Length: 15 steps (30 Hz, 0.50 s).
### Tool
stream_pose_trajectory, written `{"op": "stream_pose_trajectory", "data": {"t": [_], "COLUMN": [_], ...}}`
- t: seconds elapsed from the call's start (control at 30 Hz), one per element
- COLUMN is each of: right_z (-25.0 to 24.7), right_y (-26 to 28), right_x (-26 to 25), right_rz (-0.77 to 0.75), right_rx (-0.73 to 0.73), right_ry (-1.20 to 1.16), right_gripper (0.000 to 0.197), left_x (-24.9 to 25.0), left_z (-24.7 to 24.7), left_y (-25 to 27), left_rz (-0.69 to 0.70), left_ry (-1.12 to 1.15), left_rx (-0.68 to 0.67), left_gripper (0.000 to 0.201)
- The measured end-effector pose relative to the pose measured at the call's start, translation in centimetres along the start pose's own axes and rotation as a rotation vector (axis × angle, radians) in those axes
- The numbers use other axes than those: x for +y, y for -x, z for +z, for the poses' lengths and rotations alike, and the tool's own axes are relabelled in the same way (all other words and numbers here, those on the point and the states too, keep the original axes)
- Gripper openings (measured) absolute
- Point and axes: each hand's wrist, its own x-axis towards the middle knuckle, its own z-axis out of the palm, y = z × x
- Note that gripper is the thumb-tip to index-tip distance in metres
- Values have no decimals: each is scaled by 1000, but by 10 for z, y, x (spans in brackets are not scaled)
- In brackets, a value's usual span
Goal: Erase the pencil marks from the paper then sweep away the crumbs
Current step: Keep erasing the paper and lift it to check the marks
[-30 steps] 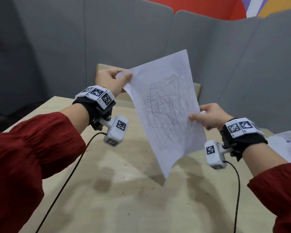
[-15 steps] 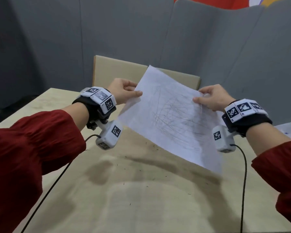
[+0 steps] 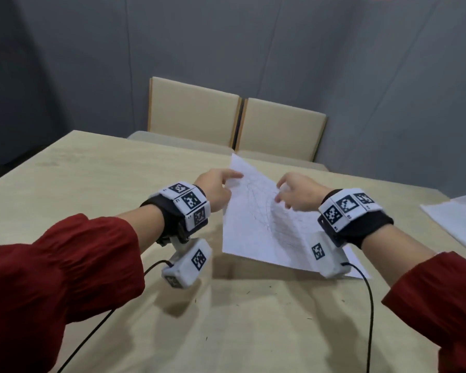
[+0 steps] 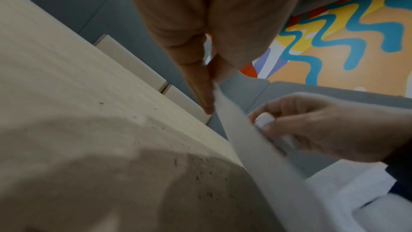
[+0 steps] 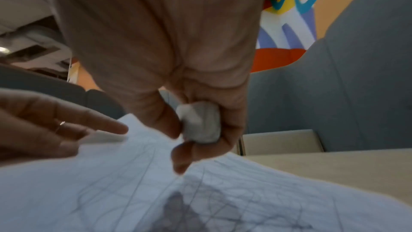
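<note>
Paper [image 3: 264,232] down on table [image 3: 92,189], near edge maybe not yet flat, scribbles up. Left hand [image 3: 213,192] at its 10 o'clock edge, pinching between thumb and finger, likely steadying. Right hand [image 3: 299,195] over centre, fingers curled round eraser [image 5: 199,123]. More sheets [image 3: 457,219] at 3 o'clock; chairs [image 3: 234,122] at 12. Crumbs [image 4: 200,175] dotting table. Nothing blocking rubbing.

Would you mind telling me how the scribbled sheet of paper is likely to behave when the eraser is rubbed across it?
The paper looks thin and floppy; it bows and wrinkles in the right wrist view. It would probably slide or crumple unless pinned. The left hand holds only its far edge.
</note>
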Motion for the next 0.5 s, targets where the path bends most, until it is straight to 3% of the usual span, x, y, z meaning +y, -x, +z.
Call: {"op": "stream_pose_trajectory", "data": {"t": [0.1,0.2,0.37,0.5], "right_z": [29,48,58,58], "right_y": [0,1,-4,-14], "right_x": [1,6,14,13], "right_rz": [-53,-88,-105,-119], "right_rx": [-166,-178,-179,-98], "right_ry": [120,225,273,220], "right_gripper": [29,30,34,15], "left_x": [-7,-9,-19,-33], "left_z": [10,7,-1,5], "left_y": [1,4,-2,-12], "left_rz": [-63,-50,11,15], "left_ry": [42,-123,-572,-695], "left_rx": [-109,-232,-300,-406], "left_gripper": [32,29,67,81]}}
